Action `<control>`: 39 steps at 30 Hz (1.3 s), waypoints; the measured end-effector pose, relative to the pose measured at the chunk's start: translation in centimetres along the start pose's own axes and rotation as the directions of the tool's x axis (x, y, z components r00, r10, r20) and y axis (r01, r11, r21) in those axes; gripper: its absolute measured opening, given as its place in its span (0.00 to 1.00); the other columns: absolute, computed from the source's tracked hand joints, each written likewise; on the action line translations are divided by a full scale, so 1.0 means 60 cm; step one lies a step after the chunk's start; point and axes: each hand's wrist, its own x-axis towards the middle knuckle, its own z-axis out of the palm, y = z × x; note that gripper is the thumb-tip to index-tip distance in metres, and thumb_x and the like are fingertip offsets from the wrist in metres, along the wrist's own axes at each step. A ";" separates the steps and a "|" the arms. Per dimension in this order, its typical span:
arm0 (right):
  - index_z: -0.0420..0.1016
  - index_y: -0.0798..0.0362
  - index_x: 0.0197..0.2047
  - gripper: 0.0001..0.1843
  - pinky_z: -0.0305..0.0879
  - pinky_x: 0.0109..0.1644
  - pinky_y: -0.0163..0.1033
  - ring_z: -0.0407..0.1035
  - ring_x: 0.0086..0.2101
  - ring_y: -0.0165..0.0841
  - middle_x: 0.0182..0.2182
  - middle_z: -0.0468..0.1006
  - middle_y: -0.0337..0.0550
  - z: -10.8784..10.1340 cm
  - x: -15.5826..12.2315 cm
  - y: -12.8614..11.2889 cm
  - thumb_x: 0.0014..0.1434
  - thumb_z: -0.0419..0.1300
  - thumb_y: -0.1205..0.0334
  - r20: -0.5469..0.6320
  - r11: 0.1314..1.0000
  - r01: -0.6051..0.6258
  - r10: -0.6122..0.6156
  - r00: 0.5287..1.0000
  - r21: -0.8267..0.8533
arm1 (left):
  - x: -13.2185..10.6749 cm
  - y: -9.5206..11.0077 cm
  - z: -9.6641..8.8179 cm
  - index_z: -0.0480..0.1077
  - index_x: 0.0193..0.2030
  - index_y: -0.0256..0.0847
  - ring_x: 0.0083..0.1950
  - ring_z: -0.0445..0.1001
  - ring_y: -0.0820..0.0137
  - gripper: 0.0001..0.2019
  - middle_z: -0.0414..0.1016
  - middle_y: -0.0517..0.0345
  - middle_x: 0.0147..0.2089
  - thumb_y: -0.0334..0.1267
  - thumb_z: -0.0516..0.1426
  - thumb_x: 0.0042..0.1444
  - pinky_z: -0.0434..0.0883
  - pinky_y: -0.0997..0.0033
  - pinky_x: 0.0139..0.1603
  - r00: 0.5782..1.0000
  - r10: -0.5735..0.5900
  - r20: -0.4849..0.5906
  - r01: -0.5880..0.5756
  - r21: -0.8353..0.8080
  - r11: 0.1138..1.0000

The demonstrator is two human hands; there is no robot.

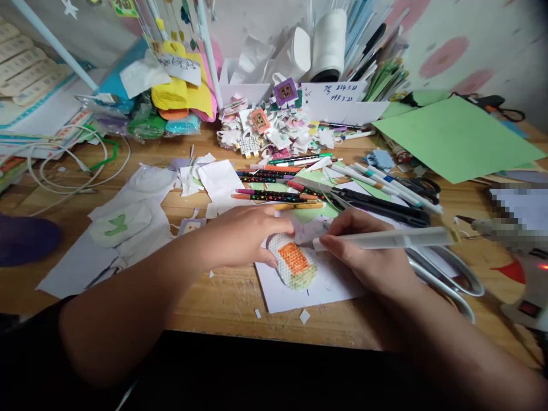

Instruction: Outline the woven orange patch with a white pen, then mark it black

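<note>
My left hand [244, 235] rests on the wooden desk [205, 297], thumb and fingers pinching the upper edge of a small rounded paper cutout [295, 264] with a white grid pattern and an orange rectangle. The cutout lies on a white sheet [312, 288]. My right hand [368, 257] is closed around a white marker pen [385, 238], held nearly level, its tip end at the cutout's upper right.
Colored pens and markers [278, 185] lie behind the hands. Scissors [449, 277] and a black cutter [381, 206] sit to the right, a glue gun [526, 285] at the far right. Green paper [454, 140], paper scraps [274, 131], crepe rolls [171, 94] and white cables [68, 165] crowd the back.
</note>
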 end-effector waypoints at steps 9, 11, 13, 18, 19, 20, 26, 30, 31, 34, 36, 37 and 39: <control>0.68 0.50 0.21 0.10 0.54 0.22 0.36 0.61 0.22 0.30 0.19 0.70 0.38 -0.006 -0.003 0.004 0.47 0.64 0.56 0.000 0.999 -0.043 0.043 0.999 0.020 | 0.001 0.003 -0.002 0.68 0.49 0.52 0.45 0.70 0.66 0.23 0.69 0.61 0.46 0.43 0.65 0.44 0.61 0.70 0.40 1.000 0.001 0.008 -0.001 -0.013 1.000; 0.68 0.50 0.21 0.10 0.54 0.22 0.36 0.62 0.22 0.30 0.20 0.70 0.38 -0.007 -0.003 0.006 0.47 0.64 0.56 -0.008 0.997 -0.059 0.059 0.998 0.042 | 0.001 0.002 -0.002 0.68 0.48 0.51 0.44 0.70 0.66 0.22 0.70 0.61 0.46 0.43 0.65 0.44 0.61 0.71 0.39 1.000 0.006 0.010 -0.006 -0.022 1.000; 0.69 0.50 0.22 0.10 0.54 0.23 0.36 0.61 0.22 0.30 0.20 0.70 0.37 -0.007 -0.004 0.006 0.47 0.64 0.56 -0.015 0.998 -0.052 0.053 0.999 0.023 | 0.001 0.001 -0.002 0.68 0.48 0.51 0.44 0.70 0.66 0.22 0.70 0.61 0.45 0.43 0.64 0.44 0.61 0.71 0.39 1.000 0.011 0.007 -0.011 -0.033 0.999; 0.69 0.50 0.22 0.09 0.54 0.23 0.36 0.62 0.22 0.30 0.20 0.70 0.37 -0.009 -0.005 0.004 0.47 0.64 0.57 0.012 0.997 -0.065 0.065 0.998 0.047 | 0.002 0.000 -0.003 0.67 0.50 0.51 0.44 0.69 0.66 0.23 0.69 0.60 0.47 0.44 0.63 0.46 0.60 0.71 0.40 0.999 0.025 0.022 -0.024 -0.034 0.999; 0.69 0.50 0.22 0.09 0.54 0.23 0.36 0.61 0.22 0.30 0.20 0.70 0.37 -0.010 -0.005 0.003 0.47 0.64 0.58 0.014 0.997 -0.065 0.065 0.998 0.041 | 0.002 0.000 -0.004 0.67 0.50 0.51 0.45 0.69 0.66 0.23 0.69 0.59 0.47 0.44 0.63 0.46 0.60 0.71 0.40 0.999 0.027 0.029 -0.026 -0.032 0.999; 0.69 0.50 0.22 0.09 0.54 0.24 0.36 0.62 0.22 0.30 0.20 0.70 0.37 -0.010 -0.005 0.003 0.48 0.64 0.58 0.020 0.997 -0.060 0.060 0.998 0.037 | 0.002 0.000 -0.004 0.66 0.50 0.51 0.45 0.69 0.66 0.23 0.69 0.59 0.47 0.44 0.63 0.46 0.60 0.71 0.40 0.999 0.024 0.031 -0.023 -0.029 0.999; 0.69 0.50 0.23 0.09 0.54 0.24 0.36 0.62 0.22 0.30 0.20 0.69 0.36 -0.011 -0.006 0.008 0.49 0.64 0.58 -0.012 0.998 -0.045 0.046 0.999 0.037 | 0.002 0.000 -0.004 0.66 0.50 0.51 0.44 0.69 0.67 0.23 0.69 0.61 0.46 0.44 0.63 0.46 0.60 0.71 0.39 0.999 0.025 0.025 -0.024 -0.012 1.000; 0.68 0.50 0.23 0.10 0.54 0.24 0.36 0.62 0.23 0.30 0.20 0.69 0.36 -0.010 -0.005 0.011 0.49 0.64 0.57 -0.009 0.995 -0.051 0.052 0.999 0.085 | 0.002 -0.001 -0.004 0.66 0.50 0.51 0.44 0.69 0.67 0.23 0.69 0.61 0.46 0.44 0.63 0.46 0.60 0.71 0.40 0.999 0.025 0.023 -0.025 -0.011 1.000; 0.69 0.50 0.24 0.10 0.53 0.24 0.36 0.61 0.22 0.29 0.20 0.68 0.36 -0.009 -0.004 0.011 0.49 0.64 0.57 -0.020 0.996 -0.044 0.046 0.999 0.075 | 0.002 -0.001 -0.004 0.67 0.49 0.51 0.44 0.69 0.67 0.23 0.69 0.61 0.45 0.44 0.64 0.46 0.60 0.71 0.40 0.999 0.025 0.026 -0.025 -0.011 1.000; 0.68 0.50 0.23 0.10 0.53 0.24 0.36 0.61 0.23 0.29 0.20 0.68 0.36 -0.009 -0.003 0.010 0.49 0.64 0.56 -0.002 0.999 -0.027 0.027 1.000 0.038 | 0.003 0.001 -0.005 0.67 0.50 0.50 0.44 0.69 0.67 0.23 0.69 0.60 0.45 0.44 0.64 0.46 0.60 0.71 0.40 0.999 0.019 0.031 -0.019 -0.013 1.000; 0.67 0.50 0.22 0.11 0.54 0.24 0.36 0.61 0.23 0.30 0.20 0.68 0.36 -0.009 -0.003 0.009 0.49 0.64 0.56 0.016 0.997 -0.038 0.037 0.999 0.061 | 0.003 0.002 -0.005 0.67 0.50 0.50 0.44 0.69 0.67 0.23 0.69 0.60 0.45 0.43 0.64 0.46 0.60 0.71 0.40 0.999 0.013 0.034 -0.013 -0.016 1.000; 0.67 0.50 0.22 0.11 0.53 0.23 0.36 0.61 0.23 0.30 0.20 0.68 0.36 -0.009 -0.003 0.008 0.50 0.64 0.56 0.010 0.997 -0.043 0.042 0.999 0.070 | 0.003 0.002 -0.006 0.67 0.50 0.50 0.44 0.69 0.67 0.23 0.69 0.60 0.45 0.43 0.64 0.46 0.60 0.71 0.40 0.999 0.012 0.036 -0.012 -0.018 1.000; 0.68 0.50 0.24 0.10 0.54 0.24 0.35 0.61 0.23 0.29 0.20 0.69 0.36 -0.009 -0.003 0.007 0.50 0.64 0.56 -0.016 0.999 -0.026 0.026 1.000 0.038 | 0.003 0.002 -0.006 0.67 0.49 0.50 0.43 0.69 0.67 0.22 0.69 0.61 0.45 0.43 0.64 0.45 0.60 0.71 0.39 0.999 0.014 0.037 -0.013 -0.017 1.000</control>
